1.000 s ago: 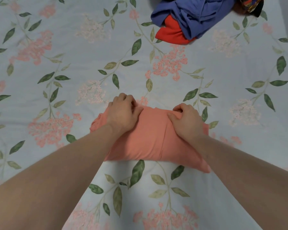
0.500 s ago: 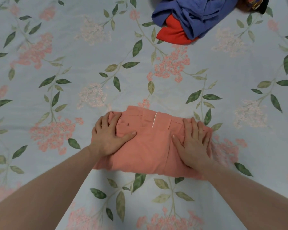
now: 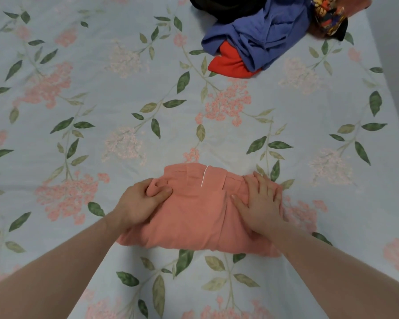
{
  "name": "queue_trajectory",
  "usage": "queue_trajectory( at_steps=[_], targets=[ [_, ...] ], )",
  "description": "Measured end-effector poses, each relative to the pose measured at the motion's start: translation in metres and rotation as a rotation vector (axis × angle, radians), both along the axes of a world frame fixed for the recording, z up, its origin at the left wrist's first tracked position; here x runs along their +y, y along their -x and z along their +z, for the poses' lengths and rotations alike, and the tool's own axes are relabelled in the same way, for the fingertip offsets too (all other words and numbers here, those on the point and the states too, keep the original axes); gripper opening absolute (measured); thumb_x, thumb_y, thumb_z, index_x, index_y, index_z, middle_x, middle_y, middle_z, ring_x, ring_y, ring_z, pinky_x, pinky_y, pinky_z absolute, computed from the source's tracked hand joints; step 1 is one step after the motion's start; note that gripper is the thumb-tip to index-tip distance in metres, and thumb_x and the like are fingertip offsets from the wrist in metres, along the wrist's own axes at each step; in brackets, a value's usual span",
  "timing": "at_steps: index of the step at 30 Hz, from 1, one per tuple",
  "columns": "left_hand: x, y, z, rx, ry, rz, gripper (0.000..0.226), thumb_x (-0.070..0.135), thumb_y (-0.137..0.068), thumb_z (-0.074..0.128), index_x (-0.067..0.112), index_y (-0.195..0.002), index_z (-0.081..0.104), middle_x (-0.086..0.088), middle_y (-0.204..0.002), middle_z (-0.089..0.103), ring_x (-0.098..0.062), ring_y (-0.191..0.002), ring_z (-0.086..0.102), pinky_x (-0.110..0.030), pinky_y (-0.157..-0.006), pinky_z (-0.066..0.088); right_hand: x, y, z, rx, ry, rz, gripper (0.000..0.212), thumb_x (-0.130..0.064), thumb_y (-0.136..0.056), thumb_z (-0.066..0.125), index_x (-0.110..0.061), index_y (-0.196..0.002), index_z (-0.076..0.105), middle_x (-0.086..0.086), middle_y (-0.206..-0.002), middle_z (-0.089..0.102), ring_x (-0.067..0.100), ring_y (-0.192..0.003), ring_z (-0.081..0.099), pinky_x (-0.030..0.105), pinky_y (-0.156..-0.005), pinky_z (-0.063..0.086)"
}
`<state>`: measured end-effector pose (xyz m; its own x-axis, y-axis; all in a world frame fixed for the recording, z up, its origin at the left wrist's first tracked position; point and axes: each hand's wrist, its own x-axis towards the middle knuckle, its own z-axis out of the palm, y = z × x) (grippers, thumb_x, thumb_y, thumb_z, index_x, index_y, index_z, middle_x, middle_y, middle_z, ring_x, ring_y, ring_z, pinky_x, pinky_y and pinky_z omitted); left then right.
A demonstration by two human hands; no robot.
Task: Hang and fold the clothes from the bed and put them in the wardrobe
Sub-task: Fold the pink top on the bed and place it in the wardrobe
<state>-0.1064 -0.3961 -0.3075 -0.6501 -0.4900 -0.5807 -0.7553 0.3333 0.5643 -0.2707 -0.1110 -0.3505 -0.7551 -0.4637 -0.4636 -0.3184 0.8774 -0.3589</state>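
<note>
The pink garment point(image 3: 194, 215) lies folded on the bed point(image 3: 78, 88), left hand point(image 3: 138, 203) pinching its left edge, right hand point(image 3: 260, 203) spread flat on it. 1 piece looks nearly folded; the pile point(image 3: 258, 42) beyond waits, and no wardrobe is in view

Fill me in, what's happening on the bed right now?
A person is folding a salmon-pink garment on the floral bedsheet. The left hand pinches a bunch of fabric at the garment's left edge, while the right hand presses flat on its right side. The garment is already a compact bundle. A pile of unfolded clothes, blue, red and dark pieces, waits at the far side of the bed.
</note>
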Motion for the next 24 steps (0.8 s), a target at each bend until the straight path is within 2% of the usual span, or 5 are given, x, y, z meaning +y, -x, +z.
queue_trajectory(
  at_steps=[5,8,11,17,24],
  targets=[
    [0.003,-0.003,0.004,0.016,-0.126,0.073,0.055,0.078,-0.073,0.062,0.032,-0.100,0.077,0.015,-0.097,0.077,-0.009,-0.094,0.071,-0.041,-0.094,0.056,0.010,0.001,0.013,0.232,0.192,0.054,0.039,-0.049,-0.100,0.039,-0.020,-0.110,0.063,-0.001,-0.113,0.066,0.030,-0.114,0.052,0.050,-0.101,0.037],
    [0.003,0.001,0.007,0.017,0.160,-0.024,0.045,0.077,-0.077,0.054,0.035,-0.087,0.065,0.013,-0.083,0.070,-0.012,-0.085,0.065,-0.046,-0.091,0.051,0.011,0.006,0.013,0.227,0.205,0.058,0.030,-0.044,-0.105,0.048,-0.019,-0.109,0.065,-0.002,-0.109,0.068,0.028,-0.109,0.053,0.047,-0.099,0.036],
    [0.014,0.003,0.003,0.010,0.503,-0.098,0.049,0.068,-0.080,0.054,0.034,-0.114,0.060,0.006,-0.114,0.059,-0.023,-0.110,0.056,-0.049,-0.105,0.035,0.010,0.003,0.013,0.208,0.208,0.006,0.030,-0.044,-0.101,0.059,-0.020,-0.119,0.065,-0.002,-0.123,0.065,0.027,-0.119,0.051,0.045,-0.106,0.033],
    [0.073,0.017,0.014,0.309,0.658,-0.385,0.071,0.062,-0.088,0.051,0.038,-0.153,0.034,0.000,-0.166,0.024,-0.027,-0.151,0.024,-0.055,-0.121,0.019,0.038,-0.014,0.022,0.267,0.389,-0.371,0.072,-0.051,-0.086,0.078,-0.017,-0.143,0.051,0.007,-0.146,0.054,0.029,-0.136,0.048,0.053,-0.116,0.038],
    [0.113,0.027,-0.023,-0.034,0.480,-0.717,0.084,0.077,-0.093,0.024,0.042,-0.162,-0.007,0.006,-0.170,-0.022,-0.025,-0.156,-0.021,-0.058,-0.124,-0.014,0.079,-0.021,0.022,-0.303,0.426,-0.852,0.111,-0.078,-0.053,0.072,-0.031,-0.149,0.041,-0.016,-0.125,0.056,0.013,-0.114,0.061,0.038,-0.098,0.048]
  ],
)
